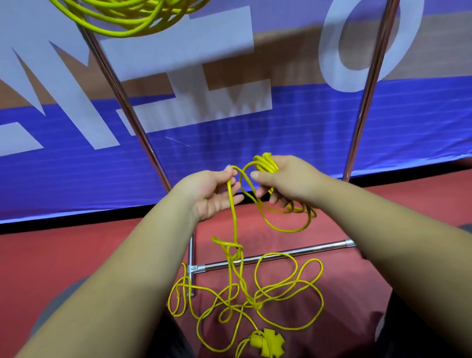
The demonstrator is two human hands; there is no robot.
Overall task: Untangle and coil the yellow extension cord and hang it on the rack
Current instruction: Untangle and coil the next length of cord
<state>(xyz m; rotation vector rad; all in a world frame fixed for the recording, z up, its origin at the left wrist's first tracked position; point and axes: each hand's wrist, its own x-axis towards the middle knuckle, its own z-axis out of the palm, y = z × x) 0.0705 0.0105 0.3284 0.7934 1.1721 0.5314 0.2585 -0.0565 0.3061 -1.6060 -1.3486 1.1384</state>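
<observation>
Right hand [286, 178] grips a small coil of the yellow extension cord [234, 224]. Left hand [214, 193] pinches the feed strand just beside it. Strand drops straight below the left hand, the nearer one, to the tangle on the floor [64, 251] across the rack [278, 252] base bar. Socket end [268, 344] points toward the person.

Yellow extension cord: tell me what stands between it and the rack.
No object blocks the way up. But the cord is only partly coiled in the right hand; a knot and loose tangle hang below, across the rack's base bar.
</observation>
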